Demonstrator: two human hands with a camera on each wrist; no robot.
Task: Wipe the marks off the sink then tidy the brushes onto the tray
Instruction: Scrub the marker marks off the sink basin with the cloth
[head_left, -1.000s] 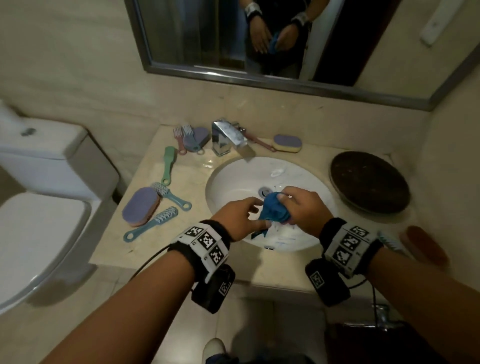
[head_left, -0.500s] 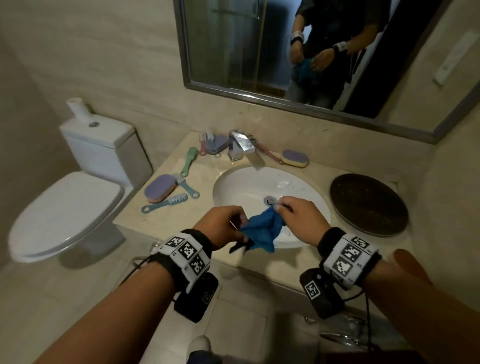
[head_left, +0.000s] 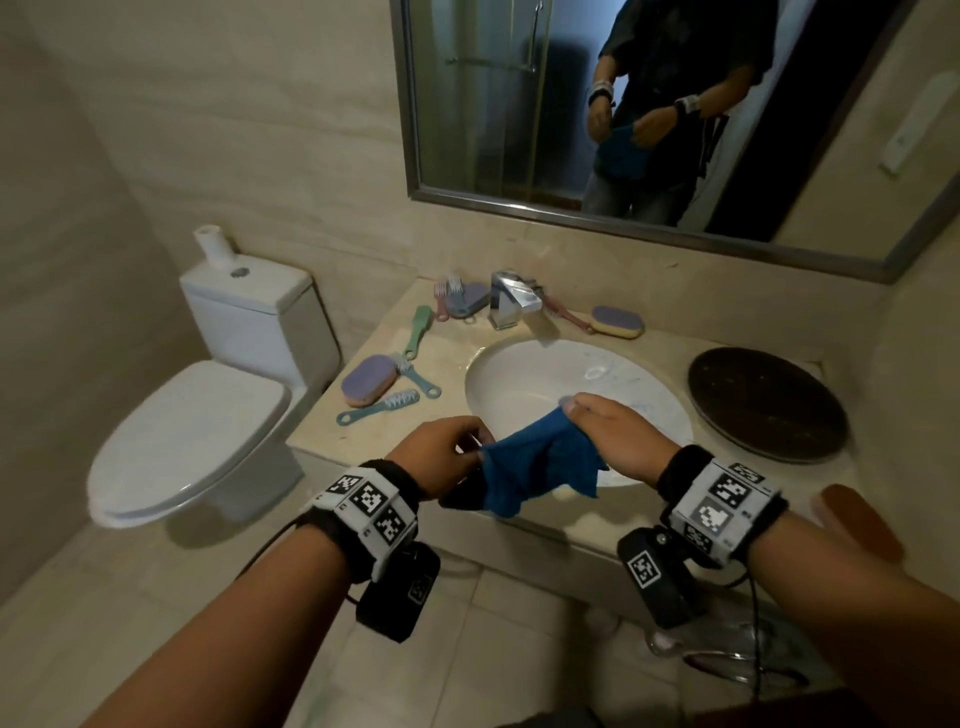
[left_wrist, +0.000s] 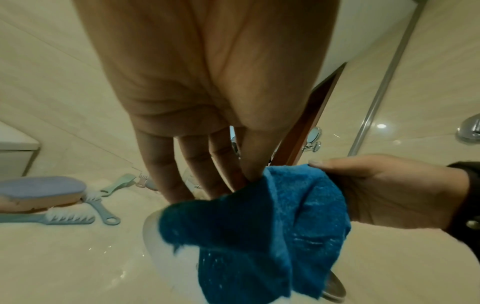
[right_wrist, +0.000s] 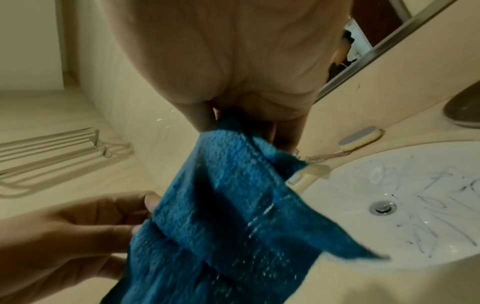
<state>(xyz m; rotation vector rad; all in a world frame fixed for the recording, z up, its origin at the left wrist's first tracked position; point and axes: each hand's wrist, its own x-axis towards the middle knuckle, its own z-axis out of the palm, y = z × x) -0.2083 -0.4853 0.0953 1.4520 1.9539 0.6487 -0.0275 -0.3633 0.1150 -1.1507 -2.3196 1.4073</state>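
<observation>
Now spread between two hands, a blue cloth (head_left: 540, 462) hangs just above the near rim of the white sink (head_left: 519, 374), no longer bunched tight as it was a second ago. The left hand (head_left: 441, 457) pinches one corner with its fingers (left_wrist: 215, 164) curled onto the fabric, while the right hand (head_left: 618, 436) holds the opposite edge, thumb and fingers clamped on it. In the same second the view has pulled back from the basin, and the cloth has opened from a wad into a loose sheet, which suggests it is being refolded to a fresh face before more wiping. Dark scribbled marks (right_wrist: 426, 207) show plainly around the drain (right_wrist: 384, 207), so the wiping looks far from finished. Brushes (head_left: 387, 402) lie scattered on the tabletop (head_left: 363, 431) to the left of the basin and behind the tap (head_left: 511, 304), none yet on the dark round tray (head_left: 769, 405), which sits at the right against the wall. Open room lies inside the basin and along the tabletop's front edge; the tap overhangs the far rim, and the right wall crowds the tray.
</observation>
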